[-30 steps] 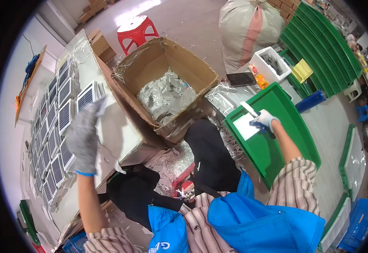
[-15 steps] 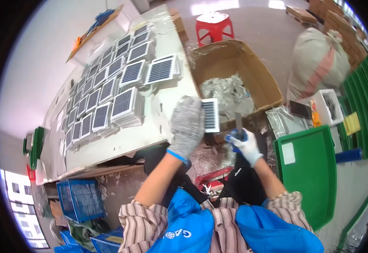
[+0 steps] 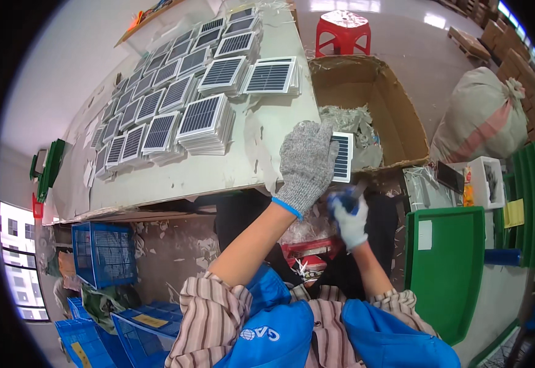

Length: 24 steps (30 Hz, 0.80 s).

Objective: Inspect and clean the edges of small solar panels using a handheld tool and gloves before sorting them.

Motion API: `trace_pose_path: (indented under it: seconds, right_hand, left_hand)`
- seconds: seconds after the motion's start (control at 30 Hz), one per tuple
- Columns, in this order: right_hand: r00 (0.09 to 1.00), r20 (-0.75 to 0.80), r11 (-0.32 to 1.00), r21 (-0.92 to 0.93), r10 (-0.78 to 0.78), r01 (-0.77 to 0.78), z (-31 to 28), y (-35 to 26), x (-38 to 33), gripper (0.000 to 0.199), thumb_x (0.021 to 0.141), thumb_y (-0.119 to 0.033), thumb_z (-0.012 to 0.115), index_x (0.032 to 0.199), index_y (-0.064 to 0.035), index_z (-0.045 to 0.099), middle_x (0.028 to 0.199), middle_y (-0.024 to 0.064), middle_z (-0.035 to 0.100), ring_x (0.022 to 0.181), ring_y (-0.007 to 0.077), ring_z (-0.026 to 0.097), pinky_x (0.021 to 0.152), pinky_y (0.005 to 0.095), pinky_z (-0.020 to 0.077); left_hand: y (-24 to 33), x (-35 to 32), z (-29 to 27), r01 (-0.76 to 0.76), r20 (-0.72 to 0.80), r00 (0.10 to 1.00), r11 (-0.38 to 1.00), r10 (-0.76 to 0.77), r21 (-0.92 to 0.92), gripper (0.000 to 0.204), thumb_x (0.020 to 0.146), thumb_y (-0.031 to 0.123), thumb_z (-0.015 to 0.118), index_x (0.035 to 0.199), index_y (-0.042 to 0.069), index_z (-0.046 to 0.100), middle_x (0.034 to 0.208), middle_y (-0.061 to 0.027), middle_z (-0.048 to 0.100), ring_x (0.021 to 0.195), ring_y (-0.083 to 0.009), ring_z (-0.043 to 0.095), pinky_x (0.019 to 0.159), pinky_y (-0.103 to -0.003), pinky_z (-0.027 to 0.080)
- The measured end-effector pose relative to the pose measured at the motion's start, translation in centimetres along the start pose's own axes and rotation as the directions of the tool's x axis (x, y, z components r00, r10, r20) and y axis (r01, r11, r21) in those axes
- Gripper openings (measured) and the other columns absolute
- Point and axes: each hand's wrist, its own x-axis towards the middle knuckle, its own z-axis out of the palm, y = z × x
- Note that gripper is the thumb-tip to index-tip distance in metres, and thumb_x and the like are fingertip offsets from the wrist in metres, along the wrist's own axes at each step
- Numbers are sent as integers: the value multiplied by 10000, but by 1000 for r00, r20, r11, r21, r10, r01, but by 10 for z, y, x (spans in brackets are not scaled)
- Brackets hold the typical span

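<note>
My left hand [image 3: 308,162], in a grey knitted glove with a blue cuff, is closed on a small solar panel [image 3: 342,157]. The panel is dark with pale lines and a white frame, and it juts out to the right of my fingers by the table edge. Below it, my right hand [image 3: 349,219], in a white and blue glove, is closed round a knife-like tool [image 3: 358,189]. Motion blurs this tool, so its exact kind is unclear; its grey blade points up toward the panel. Stacks of similar solar panels [image 3: 203,119] stand in rows on the white table [image 3: 218,168].
Beyond my hands, an open cardboard box [image 3: 405,126] holds crumpled film scraps [image 3: 365,126]. A red stool [image 3: 343,34] stands behind it. To the right are a green tray [image 3: 445,276], a white bin [image 3: 487,181] and a bulging sack [image 3: 479,116]. Blue crates [image 3: 105,254] sit at lower left.
The view has shifted, so the table and box appear farther right. My right hand and its tool have moved lower relative to the panel. My left hand still grips the panel.
</note>
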Motion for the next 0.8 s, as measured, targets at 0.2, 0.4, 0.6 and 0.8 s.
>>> trace_pose_path:
  seconds: [0.2, 0.4, 0.6, 0.8]
  right_hand:
    - [935, -124, 917, -274, -331, 289, 0, 82, 122, 405, 879, -341, 593, 1168, -66, 524, 1010, 123, 650, 856, 282, 645, 819, 391, 494]
    - [924, 275, 745, 549, 267, -379, 2, 53, 123, 464, 950, -449, 387, 1119, -81, 612, 980, 67, 660, 819, 200, 643, 800, 344, 534]
    - [983, 173, 962, -274, 64, -14, -18, 14, 70, 174, 773, -22, 652, 943, 15, 642, 811, 13, 659, 736, 84, 594, 686, 251, 481]
    - [833, 552, 866, -434, 37, 248, -7, -10, 39, 204, 701, -99, 717, 859, 0, 635, 717, 35, 646, 640, 111, 606, 635, 270, 490]
  left_hand:
    - [15, 11, 0, -25, 123, 992, 999, 20, 40, 257, 843, 223, 572, 1044, 65, 602, 966, -145, 575, 934, -323, 544, 800, -453, 433]
    - [-4, 7, -14, -153, 82, 983, 980, 164, -126, 320, 796, 293, 646, 1005, 51, 625, 966, -149, 583, 964, -327, 551, 953, -471, 379]
    - [1, -3, -12, -61, 181, 983, 994, 43, 95, 246, 756, 198, 638, 938, 37, 602, 908, -159, 565, 928, -339, 548, 908, -462, 404]
    - [0, -4, -1, 52, 166, 985, 997, -42, -54, 248, 717, 97, 588, 963, 70, 603, 910, -159, 560, 930, -344, 540, 806, -447, 435]
